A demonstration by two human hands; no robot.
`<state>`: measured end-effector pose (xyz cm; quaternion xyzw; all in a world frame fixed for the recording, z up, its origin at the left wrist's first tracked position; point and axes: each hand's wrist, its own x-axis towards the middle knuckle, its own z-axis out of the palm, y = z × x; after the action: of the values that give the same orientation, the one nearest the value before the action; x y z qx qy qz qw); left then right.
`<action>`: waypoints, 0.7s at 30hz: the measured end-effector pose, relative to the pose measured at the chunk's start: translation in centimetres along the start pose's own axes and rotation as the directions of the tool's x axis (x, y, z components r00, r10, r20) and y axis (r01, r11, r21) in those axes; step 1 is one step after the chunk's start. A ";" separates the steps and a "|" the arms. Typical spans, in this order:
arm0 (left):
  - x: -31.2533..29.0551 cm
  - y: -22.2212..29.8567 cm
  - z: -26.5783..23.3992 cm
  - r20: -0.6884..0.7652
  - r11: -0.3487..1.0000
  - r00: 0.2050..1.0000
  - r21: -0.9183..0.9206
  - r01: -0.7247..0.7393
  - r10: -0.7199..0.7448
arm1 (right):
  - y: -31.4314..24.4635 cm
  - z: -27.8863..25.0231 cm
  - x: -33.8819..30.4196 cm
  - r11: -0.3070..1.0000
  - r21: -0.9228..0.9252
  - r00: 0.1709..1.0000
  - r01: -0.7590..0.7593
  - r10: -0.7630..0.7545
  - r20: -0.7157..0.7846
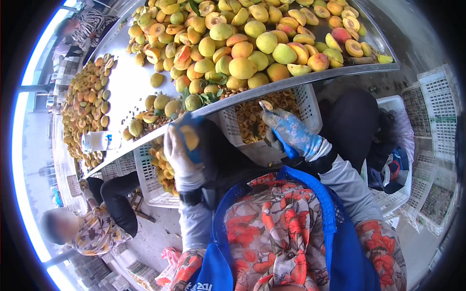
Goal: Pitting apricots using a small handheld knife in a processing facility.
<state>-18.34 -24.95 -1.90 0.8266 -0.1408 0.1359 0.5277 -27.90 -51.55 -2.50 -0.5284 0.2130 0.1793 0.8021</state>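
My left hand (179, 151), in a white and blue glove, is closed around a yellow peach half (191, 137) just below the table edge. Blue patterned cloth covers my right hand (290, 130), its fingers wrapped round a blue-handled tool (291, 152). At the tool's far end, above the fingers, a small pale yellow piece (265, 105) shows; how it is attached I cannot make out. Beneath my right hand a white crate (310, 104) contains many small brownish-yellow pieces. Another white crate (145, 182), with peach halves in it, stands beside my left hand.
Whole and halved peaches (242, 68) are heaped on the metal table (127, 80), whose rim runs in front of me. A clear plastic container (101, 141) stands at its left. A co-worker (104, 223) sits at the left; another person (90, 29) is farther back. Stacked crates (437, 106) stand right.
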 end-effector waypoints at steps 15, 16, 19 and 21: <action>9.9 6.5 13.8 0.552 0.756 0.824 0.485 -0.440 0.125 | 2.6 -2.7 3.1 0.608 -0.746 0.758 0.272 -0.613 -0.223; 10.3 6.1 13.1 0.542 0.812 0.827 0.411 -0.414 0.148 | 2.4 -2.9 3.0 0.548 -0.796 0.775 0.259 -0.610 -0.168; 9.8 5.0 10.6 0.546 0.986 0.836 -0.159 0.040 0.054 | 1.5 -2.7 1.4 0.584 -0.758 0.852 0.290 -0.518 -0.073; 8.5 5.2 8.0 0.637 0.825 0.770 -0.418 0.381 -0.033 | 0.0 -2.0 0.0 0.680 -0.661 0.902 0.316 -0.431 -0.012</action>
<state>-11.84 -35.07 2.34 0.6597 -0.2373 -0.2405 0.6713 -28.18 -53.42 -3.22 -0.8164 0.0917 0.0286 0.5695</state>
